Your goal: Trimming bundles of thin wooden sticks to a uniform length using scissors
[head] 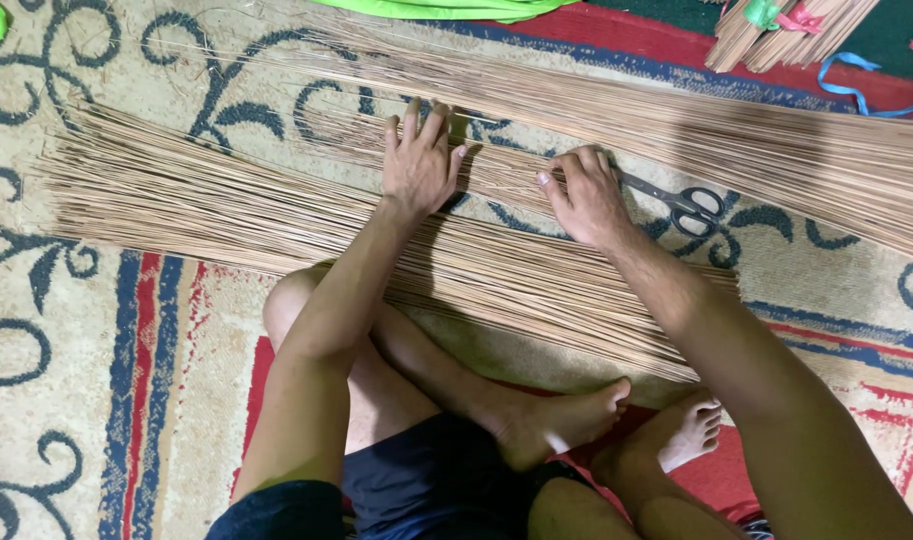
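Both hands (497, 185) press loose sticks (277, 215) on carpet (77, 400).

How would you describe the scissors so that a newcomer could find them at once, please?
On the patterned carpet, follow the long fan of thin tan sticks to the right hand. Just beyond it lie the scissors, the only dark metal thing with looped handles among pale straight sticks.

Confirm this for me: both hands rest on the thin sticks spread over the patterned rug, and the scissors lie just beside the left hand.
One detail is wrong. The head view shows the scissors lying beside the right hand, not the left hand. The rest holds: both hands rest on the thin sticks spread over the patterned rug.
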